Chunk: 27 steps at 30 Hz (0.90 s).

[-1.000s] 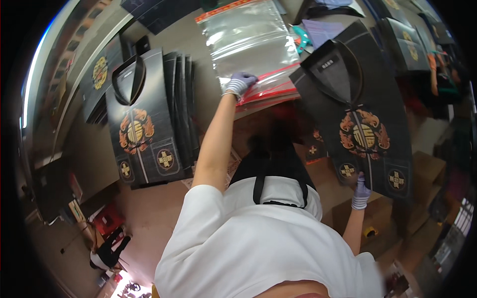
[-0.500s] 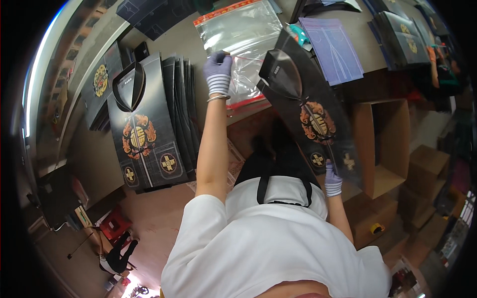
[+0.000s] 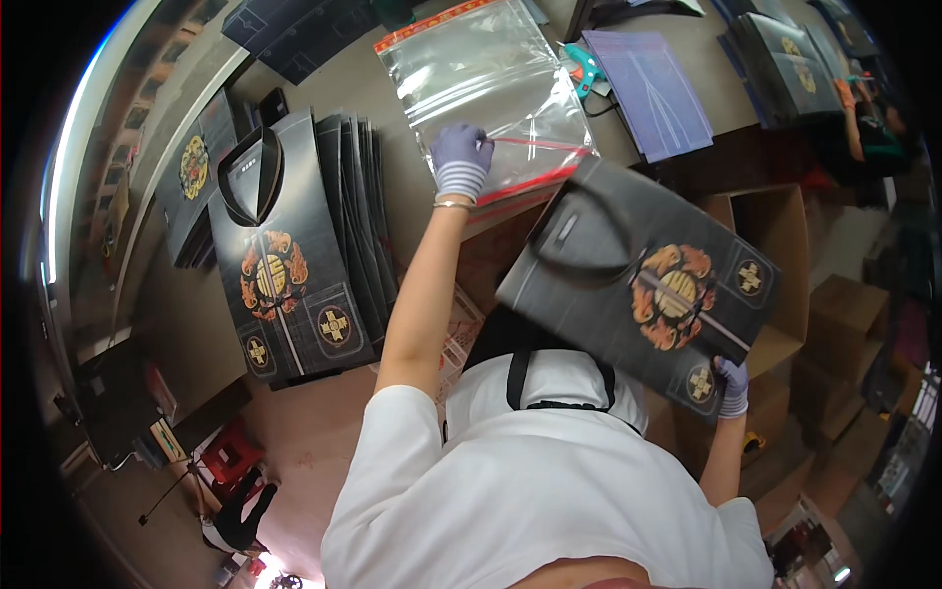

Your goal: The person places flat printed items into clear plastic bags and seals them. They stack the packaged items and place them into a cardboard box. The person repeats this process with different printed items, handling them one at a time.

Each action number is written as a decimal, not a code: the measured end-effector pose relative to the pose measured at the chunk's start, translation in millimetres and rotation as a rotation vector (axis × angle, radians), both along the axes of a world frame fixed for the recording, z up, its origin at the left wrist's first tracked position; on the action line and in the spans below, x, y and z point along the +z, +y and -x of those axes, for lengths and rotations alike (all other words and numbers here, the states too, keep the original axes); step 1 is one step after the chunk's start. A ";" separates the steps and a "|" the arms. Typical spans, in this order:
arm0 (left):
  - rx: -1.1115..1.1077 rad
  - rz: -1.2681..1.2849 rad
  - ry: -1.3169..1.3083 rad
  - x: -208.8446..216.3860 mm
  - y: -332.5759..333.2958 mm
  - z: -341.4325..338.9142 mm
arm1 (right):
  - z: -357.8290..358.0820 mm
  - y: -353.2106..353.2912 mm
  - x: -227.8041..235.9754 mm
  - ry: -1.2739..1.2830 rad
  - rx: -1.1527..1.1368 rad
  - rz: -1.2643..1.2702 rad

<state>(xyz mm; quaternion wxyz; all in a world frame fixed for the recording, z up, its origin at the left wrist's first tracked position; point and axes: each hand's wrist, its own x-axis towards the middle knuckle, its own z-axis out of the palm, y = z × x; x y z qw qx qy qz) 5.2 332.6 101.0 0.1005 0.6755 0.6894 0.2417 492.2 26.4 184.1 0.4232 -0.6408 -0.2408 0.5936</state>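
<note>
Our gloved left hand (image 3: 461,163) pinches the clear red-edged zip plastic bag (image 3: 491,93) on the table (image 3: 368,83). Right hand (image 3: 730,386) grips the flat black gold-emblem paper bag (image 3: 643,285) by its corner; its fingertips are hidden underneath.

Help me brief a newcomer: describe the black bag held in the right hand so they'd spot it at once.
Start at the grey table, then drop to its near edge by the open cardboard box. There the black gift bag tilts in the air, gripped at its lower corner by the gloved right hand. Unlike the stacked bags, it touches no surface.
</note>
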 end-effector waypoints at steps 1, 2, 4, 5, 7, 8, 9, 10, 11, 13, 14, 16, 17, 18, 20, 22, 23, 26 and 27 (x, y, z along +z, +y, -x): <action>-0.015 0.010 0.043 1.1 0.6 2.8 | 22.4 7.4 12.8 0.035 0.030 0.030; -0.030 0.019 0.085 2.3 0.5 6.0 | 48.2 15.4 24.1 0.070 0.061 0.059; -0.069 0.045 0.124 9.1 2.9 3.6 | 70.0 28.4 18.2 0.104 0.155 0.108; -0.086 0.040 0.128 12.5 0.2 0.1 | 78.8 31.1 3.0 0.072 0.146 0.093; -0.111 0.032 0.144 17.2 -5.1 -1.8 | 110.2 48.9 -7.1 0.054 0.125 0.057; -0.149 0.026 0.117 19.7 -7.7 -2.4 | 110.8 49.4 -22.8 0.080 0.110 0.041; -0.122 -0.027 0.131 22.2 -12.1 -1.3 | 111.5 48.4 -40.9 0.108 0.100 0.026; -0.097 -0.079 0.142 22.5 -18.1 -1.5 | 110.7 43.9 -52.7 0.129 0.063 0.010; -0.071 -0.131 0.152 23.0 -23.5 -1.1 | 109.7 38.6 -62.5 0.149 0.026 -0.005; 0.037 -0.184 0.090 17.7 -36.1 8.4 | 119.5 39.5 -58.4 0.178 -0.048 -0.056; 0.081 -0.180 0.069 15.6 -42.4 15.3 | 127.0 39.0 -55.7 0.189 -0.088 -0.092; 0.122 -0.201 0.019 18.8 -58.1 19.6 | 134.9 37.3 -48.5 0.203 -0.145 -0.106; 0.103 -0.229 -0.037 15.8 -62.6 19.9 | 136.1 35.9 -47.5 0.208 -0.163 -0.091; 0.088 -0.260 -0.089 14.8 -66.7 20.6 | 138.7 35.9 -46.7 0.219 -0.178 -0.077; 0.080 -0.262 -0.171 12.9 -74.6 21.9 | 146.6 34.2 -43.7 0.236 -0.225 -0.062; 0.076 -0.294 -0.154 13.8 -78.0 23.5 | 150.6 33.5 -42.5 0.233 -0.258 -0.069; 0.074 -0.310 -0.146 14.1 -79.3 24.0 | 152.3 32.5 -44.5 0.225 -0.266 -0.078; 0.078 -0.344 -0.172 18.7 -82.5 20.9 | 154.2 27.9 -48.9 0.229 -0.300 -0.072; 0.078 -0.358 -0.179 19.3 -83.3 20.3 | 155.7 27.6 -48.1 0.235 -0.313 -0.065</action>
